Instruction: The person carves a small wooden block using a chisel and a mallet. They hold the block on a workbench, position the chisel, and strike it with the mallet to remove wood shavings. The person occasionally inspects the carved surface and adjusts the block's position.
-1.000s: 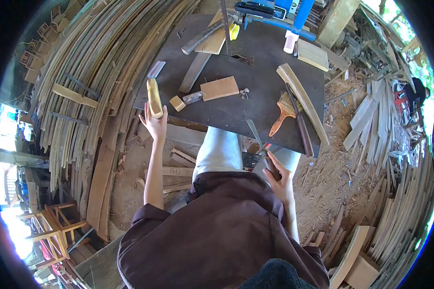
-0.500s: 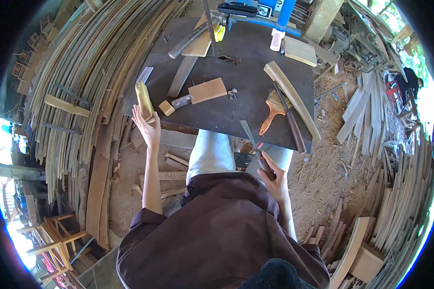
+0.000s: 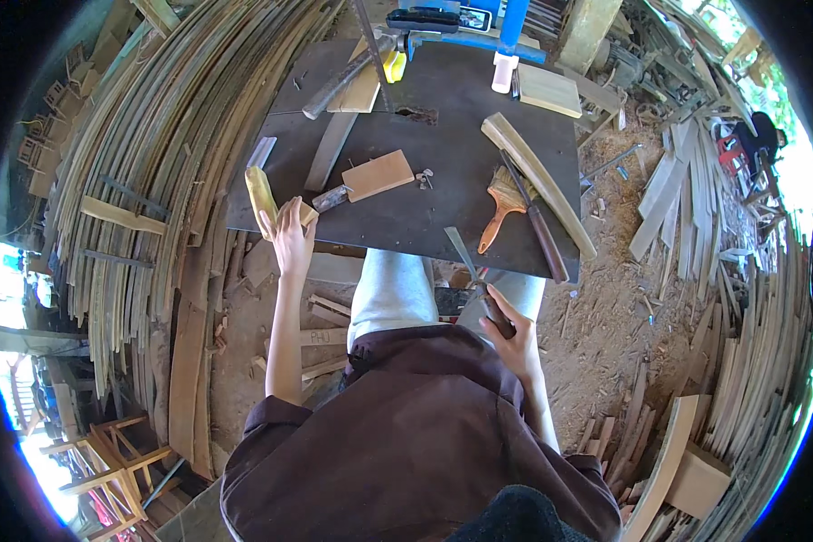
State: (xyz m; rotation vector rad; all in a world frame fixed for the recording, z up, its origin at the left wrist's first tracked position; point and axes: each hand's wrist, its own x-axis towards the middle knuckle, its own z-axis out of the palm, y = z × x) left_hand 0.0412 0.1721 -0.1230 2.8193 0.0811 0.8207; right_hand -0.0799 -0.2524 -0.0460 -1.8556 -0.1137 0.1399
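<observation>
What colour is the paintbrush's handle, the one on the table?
The paintbrush's handle is orange-brown. The head view shows it best.

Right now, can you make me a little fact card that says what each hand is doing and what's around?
Left hand: fingers at a small wooden block; can't tell if gripping it
Right hand: holding a bladed tool by its dark handle, blade pointing away from the body
Beside the left hand: a yellowish wooden piece, on its left
Table: dark top; brush, dark-handled tool and long wooden strip at the right
Far left: stacked boards
</observation>
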